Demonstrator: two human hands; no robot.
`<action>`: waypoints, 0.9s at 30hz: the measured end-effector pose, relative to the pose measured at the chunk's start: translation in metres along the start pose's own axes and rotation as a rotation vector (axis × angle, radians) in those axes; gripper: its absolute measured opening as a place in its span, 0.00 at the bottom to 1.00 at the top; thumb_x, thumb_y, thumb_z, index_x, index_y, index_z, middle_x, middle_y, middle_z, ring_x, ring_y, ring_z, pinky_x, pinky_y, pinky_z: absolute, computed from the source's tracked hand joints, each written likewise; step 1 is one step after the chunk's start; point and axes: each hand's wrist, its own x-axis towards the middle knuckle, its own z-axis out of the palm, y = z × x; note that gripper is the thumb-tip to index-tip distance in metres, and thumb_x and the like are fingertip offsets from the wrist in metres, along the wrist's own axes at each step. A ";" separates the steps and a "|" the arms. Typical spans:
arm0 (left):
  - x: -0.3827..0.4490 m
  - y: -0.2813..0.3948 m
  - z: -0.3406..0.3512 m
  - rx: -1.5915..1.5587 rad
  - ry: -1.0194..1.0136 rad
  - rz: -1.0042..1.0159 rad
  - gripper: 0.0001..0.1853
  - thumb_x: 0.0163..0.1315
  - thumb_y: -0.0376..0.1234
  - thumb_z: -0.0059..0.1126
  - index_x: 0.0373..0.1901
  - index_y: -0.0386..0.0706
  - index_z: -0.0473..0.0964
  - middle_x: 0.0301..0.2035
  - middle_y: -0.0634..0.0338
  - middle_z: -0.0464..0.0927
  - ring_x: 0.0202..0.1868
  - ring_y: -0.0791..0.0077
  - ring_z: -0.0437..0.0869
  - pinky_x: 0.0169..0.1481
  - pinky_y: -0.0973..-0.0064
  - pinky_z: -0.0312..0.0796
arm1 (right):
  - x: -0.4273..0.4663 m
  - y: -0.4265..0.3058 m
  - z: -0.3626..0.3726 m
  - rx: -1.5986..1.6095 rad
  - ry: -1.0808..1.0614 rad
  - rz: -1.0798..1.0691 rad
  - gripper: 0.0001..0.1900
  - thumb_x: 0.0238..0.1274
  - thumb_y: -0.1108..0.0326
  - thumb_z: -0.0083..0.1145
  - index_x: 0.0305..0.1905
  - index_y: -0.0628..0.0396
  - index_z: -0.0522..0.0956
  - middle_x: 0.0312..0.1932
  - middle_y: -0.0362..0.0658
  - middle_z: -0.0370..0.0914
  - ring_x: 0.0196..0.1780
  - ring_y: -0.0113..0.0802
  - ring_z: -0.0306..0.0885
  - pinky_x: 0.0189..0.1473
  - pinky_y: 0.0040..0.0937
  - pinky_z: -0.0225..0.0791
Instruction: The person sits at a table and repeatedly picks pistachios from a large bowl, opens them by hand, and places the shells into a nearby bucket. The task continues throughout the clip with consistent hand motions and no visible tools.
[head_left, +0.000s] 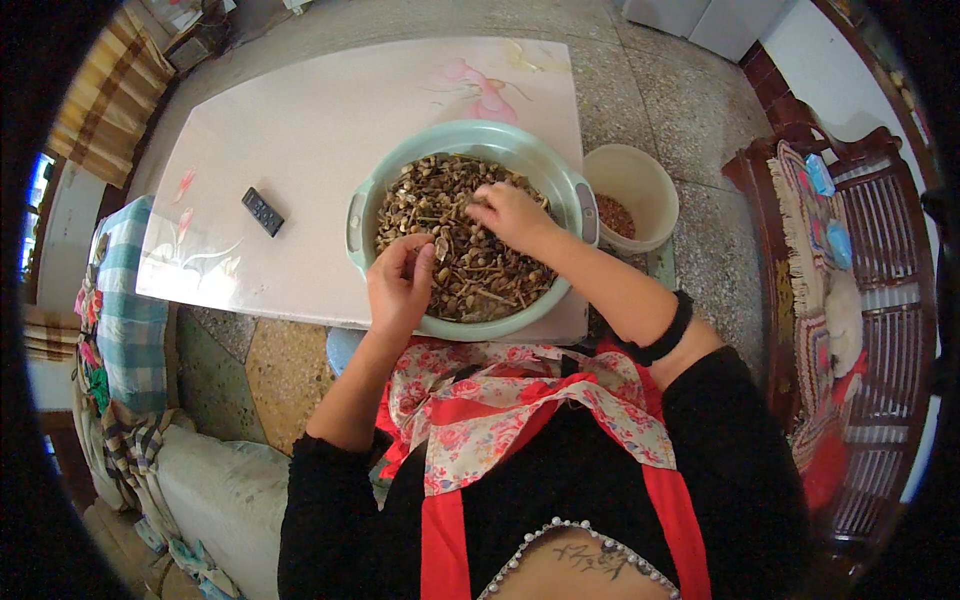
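A pale green plastic basin (450, 135) with two grey-lined handles stands on the table, filled with dried brown pods and stalks (487, 277), perhaps unshelled peanuts. My left hand (401, 281) is over the basin's left front edge, fingers curled inward; a pale piece, perhaps a shell, shows beside its fingertips, and whether it is held cannot be told. My right hand (510, 214) reaches over the heap from the right, fingertips bent down at the pods; what lies under them is hidden. To the right, a whitish bucket (645, 187) holds small reddish-brown pieces (615, 216) at its bottom.
The basin rests at the right end of a pale table (300, 135) with a floral pattern. A black remote control (262, 211) lies on its left part. A wooden bench (874, 262) with covers stands at the right, a padded sofa (217, 487) at the lower left.
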 end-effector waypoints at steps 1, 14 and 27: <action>0.000 0.002 0.000 0.001 -0.007 0.007 0.07 0.60 0.31 0.57 0.36 0.37 0.77 0.22 0.61 0.75 0.21 0.82 0.72 0.27 0.82 0.67 | 0.001 0.000 -0.006 0.124 0.037 0.044 0.17 0.61 0.53 0.53 0.43 0.56 0.72 0.39 0.53 0.73 0.36 0.47 0.76 0.40 0.41 0.71; 0.013 0.009 0.023 0.005 -0.120 0.046 0.12 0.54 0.27 0.59 0.41 0.37 0.74 0.23 0.59 0.71 0.23 0.75 0.70 0.28 0.77 0.65 | -0.022 0.000 -0.017 2.217 -0.217 0.269 0.23 0.69 0.58 0.32 0.62 0.56 0.65 0.63 0.54 0.63 0.66 0.55 0.59 0.65 0.61 0.52; 0.010 0.025 0.020 0.075 -0.195 -0.019 0.12 0.51 0.30 0.64 0.38 0.41 0.76 0.15 0.64 0.62 0.18 0.77 0.64 0.23 0.77 0.60 | -0.032 -0.016 -0.028 2.304 -0.265 0.112 0.26 0.70 0.55 0.29 0.68 0.51 0.55 0.70 0.47 0.50 0.73 0.49 0.45 0.68 0.60 0.43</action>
